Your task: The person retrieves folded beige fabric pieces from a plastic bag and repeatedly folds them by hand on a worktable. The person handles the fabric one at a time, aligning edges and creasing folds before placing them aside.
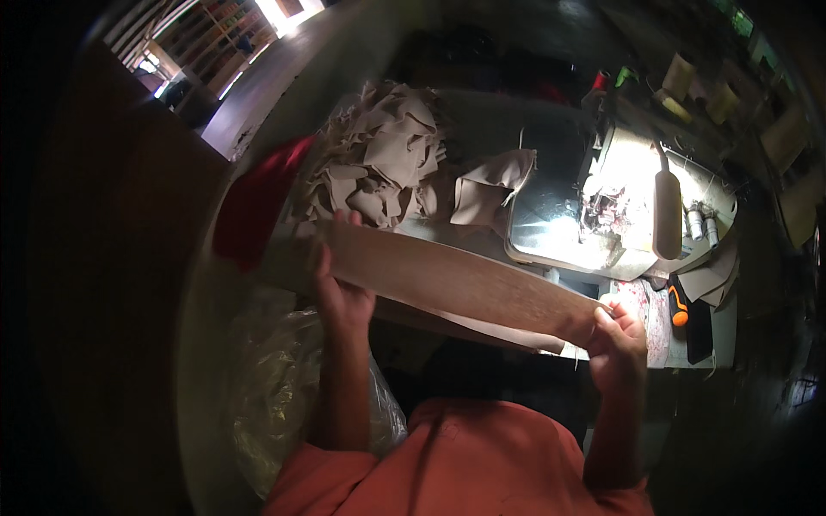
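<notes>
A long beige fabric strip (465, 277) is stretched between my two hands, sloping down from left to right. My left hand (342, 292) grips its left end, with the thumb in front and some fingertips showing above the upper edge. At the other end, my right hand (621, 340) pinches the strip between thumb and fingers. Below its lower edge hangs another layer of beige cloth (482, 331), partly hidden by the strip. Beyond my right hand stands a brightly lit sewing machine (667, 211).
A heap of beige fabric pieces (396, 155) lies on the table beyond my left hand, with a single piece (486, 193) beside it. Red cloth (258, 206) lies at the left. A clear plastic bag (280, 387) hangs near my left forearm. An orange-and-black tool (679, 311) lies at the right.
</notes>
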The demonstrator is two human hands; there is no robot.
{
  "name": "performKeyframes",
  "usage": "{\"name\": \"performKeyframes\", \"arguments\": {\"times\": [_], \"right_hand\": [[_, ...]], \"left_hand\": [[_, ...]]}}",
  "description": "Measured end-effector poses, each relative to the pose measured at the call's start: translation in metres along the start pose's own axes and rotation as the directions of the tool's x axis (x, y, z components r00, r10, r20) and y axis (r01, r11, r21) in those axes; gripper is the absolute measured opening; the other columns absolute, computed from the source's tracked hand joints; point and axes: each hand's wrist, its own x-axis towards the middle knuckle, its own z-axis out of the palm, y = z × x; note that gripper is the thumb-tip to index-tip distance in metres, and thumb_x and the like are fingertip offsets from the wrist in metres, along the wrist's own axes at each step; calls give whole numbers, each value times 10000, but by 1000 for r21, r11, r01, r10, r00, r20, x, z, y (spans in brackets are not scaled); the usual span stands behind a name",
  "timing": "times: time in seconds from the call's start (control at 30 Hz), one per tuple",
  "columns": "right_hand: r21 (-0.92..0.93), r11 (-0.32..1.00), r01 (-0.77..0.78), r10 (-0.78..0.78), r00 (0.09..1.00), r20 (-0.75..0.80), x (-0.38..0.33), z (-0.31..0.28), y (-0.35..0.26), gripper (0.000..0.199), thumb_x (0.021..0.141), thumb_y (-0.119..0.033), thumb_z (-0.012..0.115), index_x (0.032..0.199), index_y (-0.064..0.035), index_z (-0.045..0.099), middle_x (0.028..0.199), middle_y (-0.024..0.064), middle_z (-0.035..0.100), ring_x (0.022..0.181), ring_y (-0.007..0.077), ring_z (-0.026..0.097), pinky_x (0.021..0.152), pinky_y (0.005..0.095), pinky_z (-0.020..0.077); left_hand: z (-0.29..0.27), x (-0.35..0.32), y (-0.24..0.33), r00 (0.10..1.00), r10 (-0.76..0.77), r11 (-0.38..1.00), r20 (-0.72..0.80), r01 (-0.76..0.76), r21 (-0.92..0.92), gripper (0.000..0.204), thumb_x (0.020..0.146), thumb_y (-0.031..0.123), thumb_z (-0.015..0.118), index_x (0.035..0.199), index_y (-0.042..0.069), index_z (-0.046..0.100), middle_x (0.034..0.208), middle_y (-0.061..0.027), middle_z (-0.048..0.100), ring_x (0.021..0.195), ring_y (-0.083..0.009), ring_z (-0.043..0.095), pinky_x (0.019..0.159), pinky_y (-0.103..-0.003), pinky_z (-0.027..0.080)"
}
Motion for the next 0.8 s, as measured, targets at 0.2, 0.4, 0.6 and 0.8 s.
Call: {"name": "performKeyframes", "arguments": {"times": [0.2,0.4,0.6,0.8], "right_hand": [[-21,991,-128,130,988,87,12,25,11,202,829,-116,493,958,39,511,825,83,573,700,119,566,637,234,469],[-55,996,-75,82,984,156,-3,25,4,200,832,-77,497,978,58,515,887,96,579,772,118,566,700,233,468],[-437,888,143,-66,980,187,-6,27,-2,188,794,43,469,976,45,512,866,75,593,804,79,552,721,206,453],[-405,905,132,-82,987,139,-7,35,-9,177,802,-8,522,972,38,507,811,70,602,752,75,567,641,203,469]], "left_hand": [[50,-31,-30,816,-86,411,572,-494,766,478,838,184,445,1250,-15,307,1292,-164,335,1202,-277,320,976,-408,264],[86,-74,-70,474,-534,-174,700,-872,457,658,756,350,562,1239,-22,313,1291,-229,289,1209,-374,264,972,-452,246],[103,-40,-75,526,-666,276,529,-485,830,670,755,418,557,1207,-33,358,1155,-236,427,1114,-312,399,905,-387,332],[126,-32,-68,594,-708,342,382,-186,921,171,756,169,612,730,2,582,684,-4,548,658,-53,497,584,-205,409]]}}
